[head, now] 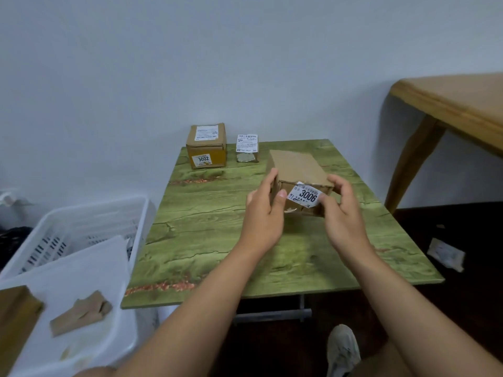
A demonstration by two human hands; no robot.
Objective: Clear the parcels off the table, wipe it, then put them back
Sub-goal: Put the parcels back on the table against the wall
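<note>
A brown cardboard parcel (296, 167) with a white label reading 3006 is on or just above the green wood-pattern table (217, 240), right of its middle. My left hand (265, 213) grips its near left corner, thumb on the front face. My right hand (343, 216) holds its near right corner, thumb against the label. At the table's far left corner stands a cardboard box marked 3002 (206, 146). Beside it a small labelled parcel (247, 148) leans against the wall.
A white plastic basket (81, 227) stands to the left of the table, with a white sheet and a flat brown packet (81, 317) over its near part. A taller wooden table (457, 104) is at the right. A white packet (446, 254) lies on the dark floor.
</note>
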